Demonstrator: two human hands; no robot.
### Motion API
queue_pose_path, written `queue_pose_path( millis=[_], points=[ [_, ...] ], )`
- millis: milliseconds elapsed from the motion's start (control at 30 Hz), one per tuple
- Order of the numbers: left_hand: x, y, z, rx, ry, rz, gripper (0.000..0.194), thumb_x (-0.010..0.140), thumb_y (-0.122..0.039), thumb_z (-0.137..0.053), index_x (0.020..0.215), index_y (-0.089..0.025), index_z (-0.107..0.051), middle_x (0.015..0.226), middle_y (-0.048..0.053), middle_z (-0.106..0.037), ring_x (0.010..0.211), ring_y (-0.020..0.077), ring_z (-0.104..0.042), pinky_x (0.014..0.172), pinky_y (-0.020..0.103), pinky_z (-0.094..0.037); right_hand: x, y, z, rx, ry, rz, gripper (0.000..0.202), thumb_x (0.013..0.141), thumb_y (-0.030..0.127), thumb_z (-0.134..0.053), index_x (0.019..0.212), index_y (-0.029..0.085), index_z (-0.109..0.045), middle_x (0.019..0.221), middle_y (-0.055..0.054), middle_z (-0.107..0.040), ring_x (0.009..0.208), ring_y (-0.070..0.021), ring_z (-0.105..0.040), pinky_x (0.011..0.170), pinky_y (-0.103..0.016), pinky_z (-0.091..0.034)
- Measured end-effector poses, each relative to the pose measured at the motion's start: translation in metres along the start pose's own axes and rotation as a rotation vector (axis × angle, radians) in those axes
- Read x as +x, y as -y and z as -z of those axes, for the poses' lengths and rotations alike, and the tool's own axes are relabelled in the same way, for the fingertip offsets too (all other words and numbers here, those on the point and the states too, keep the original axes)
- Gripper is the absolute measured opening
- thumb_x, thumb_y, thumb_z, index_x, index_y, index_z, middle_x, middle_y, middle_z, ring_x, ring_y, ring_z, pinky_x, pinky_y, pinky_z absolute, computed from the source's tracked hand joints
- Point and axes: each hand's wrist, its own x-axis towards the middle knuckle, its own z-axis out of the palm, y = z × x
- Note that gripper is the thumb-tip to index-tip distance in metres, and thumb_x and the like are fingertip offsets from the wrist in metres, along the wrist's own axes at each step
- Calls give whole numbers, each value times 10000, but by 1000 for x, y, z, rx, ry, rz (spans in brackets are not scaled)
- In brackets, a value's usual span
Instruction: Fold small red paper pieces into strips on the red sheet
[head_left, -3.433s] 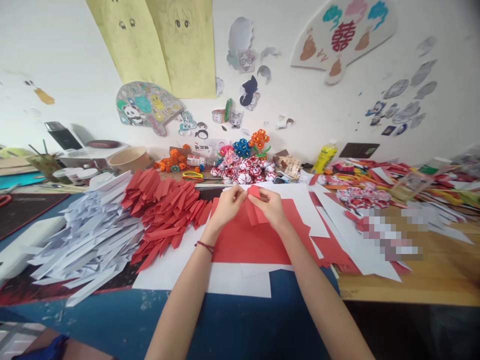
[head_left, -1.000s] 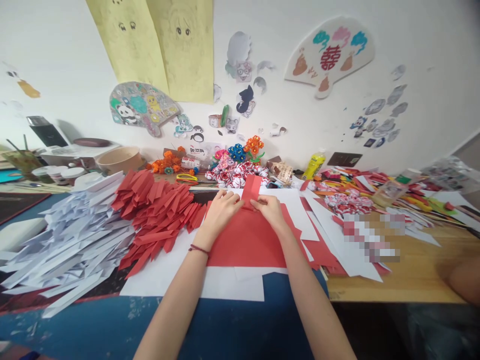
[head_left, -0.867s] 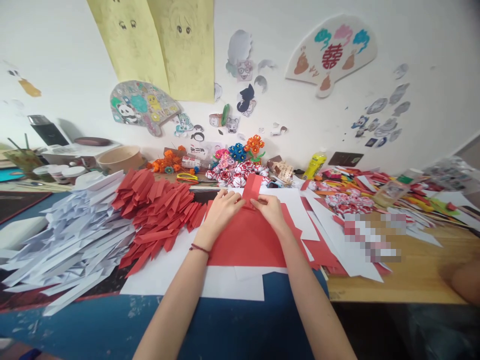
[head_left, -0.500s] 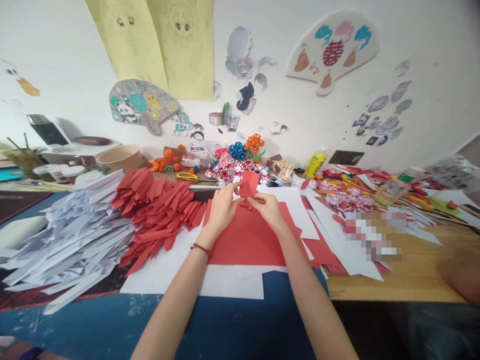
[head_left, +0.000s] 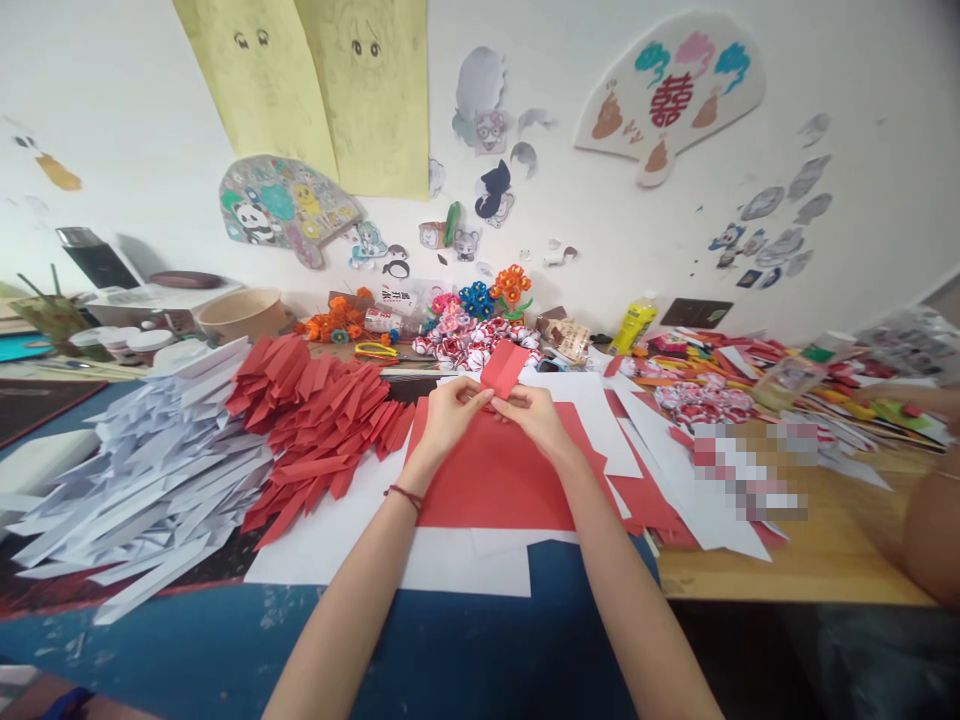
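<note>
A small folded strip of red paper (head_left: 505, 367) is pinched between both hands, its upper part tilted to the right above the fingers. My left hand (head_left: 454, 412) grips its lower left side, thumb against the fold. My right hand (head_left: 534, 413) closes on the lower right side, and the two thumbs nearly meet. Below the hands lies a large red sheet (head_left: 495, 480) on top of white sheets (head_left: 457, 565). To the left, folded red paper strips (head_left: 315, 410) are heaped beside a bigger pile of folded white paper strips (head_left: 172, 460). The lower end of the held paper is hidden by fingers.
Along the wall stand paper flowers (head_left: 511, 285), yellow-handled scissors (head_left: 375, 350), a round bowl (head_left: 241, 312) and a yellow bottle (head_left: 634, 325). Paper scraps and red-white folded pieces (head_left: 701, 400) cover the right side. Another person's arm (head_left: 934, 525) is at the right edge.
The red paper has turned from upright to leaning right. My left hand has shifted slightly down, its fingers now lower on the paper. The other person's arm has come further into view.
</note>
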Motion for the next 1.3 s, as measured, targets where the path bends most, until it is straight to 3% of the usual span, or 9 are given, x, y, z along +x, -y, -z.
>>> queue_pose_path(
  millis=[200, 667, 933, 1300],
  points=[
    [-2, -9, 1, 27, -23, -19, 250, 822, -391, -633, 763, -153, -680, 731, 28, -693, 642, 129, -568, 631, 236, -420, -1, 2, -2, 26, 4, -9, 358, 719, 418, -768, 971, 164, -748, 932, -83, -737, 798, -225, -677, 707, -331, -543],
    [0, -7, 2, -94, 4, -29, 240, 837, -380, -619, 824, -157, -706, 819, 55, -729, 749, 164, -644, 700, 245, -473, -1, 1, -3, 61, -94, 12, 298, 729, 418, -761, 858, 152, -727, 768, -59, -707, 679, -195, -652, 636, -307, -526],
    [-3, -12, 2, 6, -34, -36, 240, 847, -370, -602, 841, -161, -719, 813, 46, -733, 705, 151, -622, 658, 237, -449, -2, 4, -4, 58, -102, 4, 329, 727, 435, -757, 888, 149, -736, 785, -69, -717, 675, -197, -650, 634, -310, -521],
    [-5, -19, 3, 55, 13, -41, 276, 878, -370, -547, 878, -153, -717, 844, 50, -735, 742, 161, -630, 687, 250, -445, -3, 7, -4, 29, -121, 22, 347, 718, 457, -745, 880, 151, -736, 812, -74, -724, 722, -226, -660, 657, -335, -531]
  ],
)
